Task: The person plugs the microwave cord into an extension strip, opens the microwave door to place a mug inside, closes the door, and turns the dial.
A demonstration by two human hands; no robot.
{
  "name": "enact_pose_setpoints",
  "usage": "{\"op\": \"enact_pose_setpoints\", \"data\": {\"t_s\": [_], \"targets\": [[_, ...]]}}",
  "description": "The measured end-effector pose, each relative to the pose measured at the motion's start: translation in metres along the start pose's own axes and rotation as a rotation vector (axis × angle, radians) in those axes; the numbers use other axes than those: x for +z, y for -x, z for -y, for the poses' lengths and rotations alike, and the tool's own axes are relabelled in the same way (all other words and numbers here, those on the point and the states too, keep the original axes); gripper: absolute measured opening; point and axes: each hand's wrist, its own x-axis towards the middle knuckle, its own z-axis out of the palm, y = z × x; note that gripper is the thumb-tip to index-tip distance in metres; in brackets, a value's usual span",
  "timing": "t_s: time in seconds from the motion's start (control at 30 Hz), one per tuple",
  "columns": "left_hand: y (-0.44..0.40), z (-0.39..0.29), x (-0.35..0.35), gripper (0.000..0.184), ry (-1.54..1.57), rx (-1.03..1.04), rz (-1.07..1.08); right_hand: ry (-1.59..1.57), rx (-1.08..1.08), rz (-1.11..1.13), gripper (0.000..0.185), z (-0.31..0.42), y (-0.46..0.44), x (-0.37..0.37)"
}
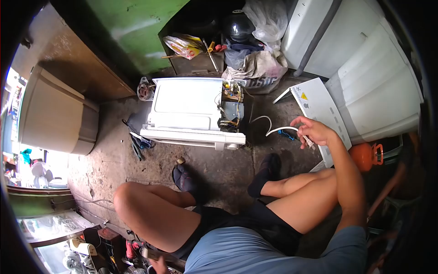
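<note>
My right hand (315, 131) is closed around a white power cord (284, 129), close to its plug (310, 144). From there the cord loops across the floor to a microwave oven (187, 104) with its outer cover off. Wiring and metal parts (232, 112) show at the oven's right end. Beside my right hand stands a bent white metal cover (321, 107) with a yellow warning label. Low at the left edge of my lap, my left hand (159, 265) is partly cut off by the frame, its fingers bent at a small pale object I cannot make out.
Hand tools (136, 140) lie left of the oven, near a round motor-like part (145, 89). Bags (258, 68) fill the back. An orange gas cylinder (365, 157) stands at right, below large white panels (374, 82). A red power tool (132, 250) sits at lower left.
</note>
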Motion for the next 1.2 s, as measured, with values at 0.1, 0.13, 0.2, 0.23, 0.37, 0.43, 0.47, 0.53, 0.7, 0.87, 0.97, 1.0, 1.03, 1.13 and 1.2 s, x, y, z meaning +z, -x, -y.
{"op": "enact_pose_setpoints", "data": {"t_s": [0.1, 0.13, 0.2, 0.23, 0.37, 0.43, 0.47, 0.53, 0.7, 0.87, 0.97, 1.0, 1.03, 1.13, 1.2], "targets": [[-0.065, -0.095, 0.001, 0.056, 0.425, 0.087, -0.214, -0.097, 0.032, 0.04, 0.023, -0.001, -0.006, -0.002], [-0.092, -0.111, -0.007, 0.058, 0.422, 0.187, -0.196, -0.093, 0.023, 0.042, 0.023, 0.001, -0.007, -0.001], [-0.151, -0.133, -0.033, 0.053, 0.291, 0.298, -0.215, -0.169, 0.001, 0.011, 0.024, 0.005, -0.008, 0.007], [-0.174, -0.151, -0.037, 0.046, 0.166, 0.309, -0.251, -0.169, -0.01, 0.006, 0.024, 0.006, -0.009, 0.01], [-0.227, -0.294, -0.012, 0.038, 0.23, 0.435, -0.134, -0.33, -0.094, 0.197, 0.036, 0.004, -0.005, 0.007], [-0.252, -0.344, 0.01, 0.038, 0.285, 0.577, -0.057, -0.102, -0.175, 0.214, 0.036, 0.006, -0.003, 0.014], [-0.26, -0.37, 0.023, 0.039, 0.277, 0.62, -0.006, -0.076, -0.151, 0.214, 0.036, 0.011, 0.001, 0.019], [-0.28, -0.415, 0.042, 0.039, 0.262, 0.655, 0.11, -0.044, -0.163, 0.197, 0.034, 0.011, -0.003, 0.024], [-0.343, -0.464, 0.102, 0.035, -0.141, 0.899, 0.076, 0.144, -0.263, -0.017, 0.028, -0.013, -0.04, 0.02], [-0.294, -0.48, 0.175, 0.054, -0.194, 0.989, 0.444, 0.091, -0.315, -0.311, 0.025, -0.044, -0.072, 0.041], [-0.243, -0.447, 0.207, 0.059, -0.52, 0.986, 0.732, -0.396, -0.375, -0.519, 0.03, -0.085, -0.102, 0.048], [-0.223, -0.449, 0.217, 0.061, -0.535, 0.879, 0.805, -0.592, -0.401, -0.551, 0.033, -0.1, -0.112, 0.05], [-0.202, -0.452, 0.226, 0.064, -0.548, 0.767, 0.868, -0.851, -0.435, -0.57, 0.03, -0.113, -0.125, 0.057], [-0.186, -0.41, 0.295, 0.063, -0.128, 0.513, 0.996, -1.158, -0.322, -0.599, 0.024, -0.148, -0.144, 0.077], [-0.168, -0.39, 0.345, 0.057, 0.13, 0.39, 1.136, -1.073, -0.249, -0.594, 0.018, -0.158, -0.139, 0.088]]}}
